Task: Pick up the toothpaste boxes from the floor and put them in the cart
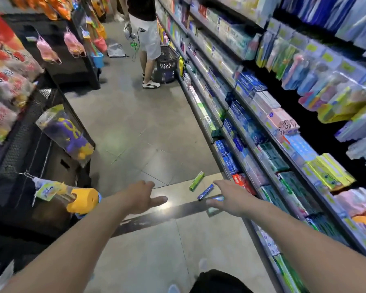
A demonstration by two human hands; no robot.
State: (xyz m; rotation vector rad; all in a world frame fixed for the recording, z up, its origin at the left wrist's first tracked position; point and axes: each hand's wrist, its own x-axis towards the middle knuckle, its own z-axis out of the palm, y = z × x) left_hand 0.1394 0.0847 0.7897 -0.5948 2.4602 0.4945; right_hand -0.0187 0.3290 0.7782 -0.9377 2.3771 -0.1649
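On the grey floor near the foot of the right shelf lie toothpaste boxes: a green one (196, 181), a blue one (205, 192), and another bluish one (217, 198) partly hidden under my right hand. My right hand (230, 197) reaches out over these boxes with its fingers spread, holding nothing. My left hand (143, 196) stretches forward over the bare floor to the left of them, fingers relaxed and empty. A dark shopping basket (166, 64) stands far down the aisle beside a person.
Shelves (262, 127) packed with toothpaste and toothbrushes line the right side. On the left are black racks (30, 144) with hanging toys and snack bags. A person in white shorts (149, 39) stands at the aisle's far end. A dark strip (156, 216) crosses the floor.
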